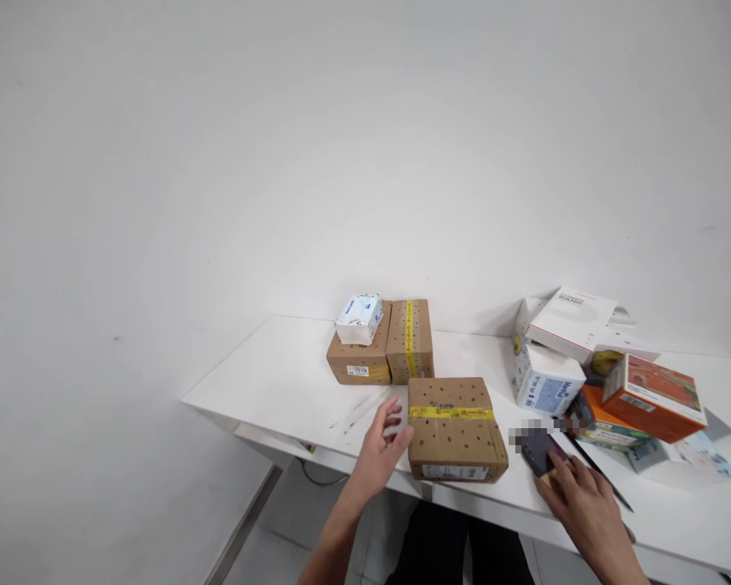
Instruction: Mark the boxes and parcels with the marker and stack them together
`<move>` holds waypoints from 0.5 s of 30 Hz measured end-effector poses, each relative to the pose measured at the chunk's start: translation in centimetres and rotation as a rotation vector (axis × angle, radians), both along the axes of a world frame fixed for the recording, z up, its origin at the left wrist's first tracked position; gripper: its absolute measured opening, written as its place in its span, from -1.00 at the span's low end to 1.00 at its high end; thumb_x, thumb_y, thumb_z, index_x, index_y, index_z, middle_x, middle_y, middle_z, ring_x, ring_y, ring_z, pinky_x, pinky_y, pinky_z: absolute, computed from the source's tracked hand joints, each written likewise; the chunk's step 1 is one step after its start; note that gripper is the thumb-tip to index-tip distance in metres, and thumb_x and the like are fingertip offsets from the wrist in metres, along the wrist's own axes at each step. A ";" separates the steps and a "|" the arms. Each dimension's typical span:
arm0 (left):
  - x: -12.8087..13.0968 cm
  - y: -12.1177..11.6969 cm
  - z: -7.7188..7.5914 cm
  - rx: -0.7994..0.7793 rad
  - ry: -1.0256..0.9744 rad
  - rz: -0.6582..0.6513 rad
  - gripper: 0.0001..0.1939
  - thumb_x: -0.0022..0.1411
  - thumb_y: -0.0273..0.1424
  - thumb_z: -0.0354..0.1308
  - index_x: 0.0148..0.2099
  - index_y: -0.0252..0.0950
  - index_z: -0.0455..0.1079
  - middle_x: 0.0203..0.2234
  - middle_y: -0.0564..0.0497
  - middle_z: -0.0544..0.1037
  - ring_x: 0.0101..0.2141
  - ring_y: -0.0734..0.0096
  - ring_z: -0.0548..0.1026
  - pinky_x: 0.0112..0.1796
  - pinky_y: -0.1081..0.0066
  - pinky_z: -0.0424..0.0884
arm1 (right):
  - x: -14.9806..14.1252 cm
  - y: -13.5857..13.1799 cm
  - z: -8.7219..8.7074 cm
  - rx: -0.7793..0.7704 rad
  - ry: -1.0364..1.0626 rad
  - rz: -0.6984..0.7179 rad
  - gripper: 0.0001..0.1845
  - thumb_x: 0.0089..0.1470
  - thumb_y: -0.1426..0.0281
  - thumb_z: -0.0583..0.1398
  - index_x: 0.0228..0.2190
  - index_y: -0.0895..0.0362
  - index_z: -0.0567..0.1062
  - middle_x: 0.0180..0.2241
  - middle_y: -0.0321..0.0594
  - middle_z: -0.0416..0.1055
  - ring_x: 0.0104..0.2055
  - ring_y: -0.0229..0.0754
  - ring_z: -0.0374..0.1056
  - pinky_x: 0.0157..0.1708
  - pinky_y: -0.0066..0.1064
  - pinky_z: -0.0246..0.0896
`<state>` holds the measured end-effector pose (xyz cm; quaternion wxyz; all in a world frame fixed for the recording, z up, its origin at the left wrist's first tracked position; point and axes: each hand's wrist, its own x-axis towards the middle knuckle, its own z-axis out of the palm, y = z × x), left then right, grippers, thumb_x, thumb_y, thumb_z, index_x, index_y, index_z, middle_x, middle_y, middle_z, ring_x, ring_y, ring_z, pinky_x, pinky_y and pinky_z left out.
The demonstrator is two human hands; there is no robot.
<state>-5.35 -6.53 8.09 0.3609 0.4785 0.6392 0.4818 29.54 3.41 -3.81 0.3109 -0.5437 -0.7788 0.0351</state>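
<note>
A brown cardboard box (456, 429) with a yellow tape band and small holes lies at the near edge of the white table (280, 382). My left hand (382, 448) rests against its left side, fingers spread open. My right hand (578, 494) lies flat on the table to the right of the box, fingers on a dark phone-like device (537, 449). A long thin black tool (594, 465) lies beside that hand.
Two more brown boxes (382, 351) stand side by side further back, a small white packet (359, 318) on the left one. A heap of white, blue and orange product boxes (609, 378) crowds the right. A white wall rises behind; the table's left edge drops off to the floor.
</note>
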 end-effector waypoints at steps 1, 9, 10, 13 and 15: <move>-0.5 -0.6 -0.9 -0.039 -0.099 -0.074 -0.24 0.18 0.04 0.09 0.30 -0.19 0.01 0.14 -0.24 0.28 0.06 0.13 0.37 -0.02 0.13 0.38 | -0.2 -0.2 0.1 -0.001 0.040 -0.014 -0.60 -0.02 0.10 0.12 -0.22 0.04 0.52 -0.14 0.06 0.45 -0.04 0.25 0.32 -0.13 0.09 0.23; 2.4 -2.1 -2.7 -0.067 -0.047 -0.216 -0.04 0.07 -0.11 0.27 0.38 -0.08 -0.18 0.21 -0.14 0.26 0.13 0.09 0.32 0.05 0.11 0.32 | -7.4 -3.9 6.1 -0.531 0.485 0.325 -0.63 -0.02 0.10 0.25 -0.21 0.04 0.47 -0.35 -0.16 0.49 -0.50 -0.10 0.38 -0.44 -0.23 0.33; 3.0 -2.1 -2.3 -0.037 -0.006 -0.159 -0.10 0.12 -0.12 0.23 0.37 -0.08 -0.16 0.20 -0.14 0.28 0.13 0.09 0.33 0.03 0.12 0.34 | -8.0 -4.4 6.9 -0.521 0.530 0.302 -0.65 -0.01 0.10 0.25 -0.25 0.05 0.46 -0.41 -0.18 0.48 -0.51 -0.10 0.37 -0.45 -0.25 0.32; 4.1 -2.0 -0.3 0.038 0.113 -0.081 -0.23 0.18 -0.16 0.17 0.35 -0.09 -0.06 0.18 -0.13 0.30 0.12 0.11 0.33 0.01 0.15 0.38 | -8.0 -5.3 8.9 -0.451 0.612 0.237 -0.67 -0.05 0.10 0.28 -0.30 0.03 0.45 -0.42 -0.18 0.46 -0.47 -0.08 0.38 -0.48 -0.28 0.31; 4.1 -1.7 1.7 0.101 0.167 -0.103 -0.31 0.19 -0.19 0.17 0.32 -0.09 0.03 0.17 -0.12 0.29 0.12 0.14 0.33 0.03 0.17 0.38 | -7.5 -5.1 10.4 -0.402 0.632 0.212 -0.65 -0.07 0.11 0.30 -0.26 0.01 0.45 -0.35 -0.14 0.46 -0.43 -0.06 0.39 -0.51 -0.30 0.31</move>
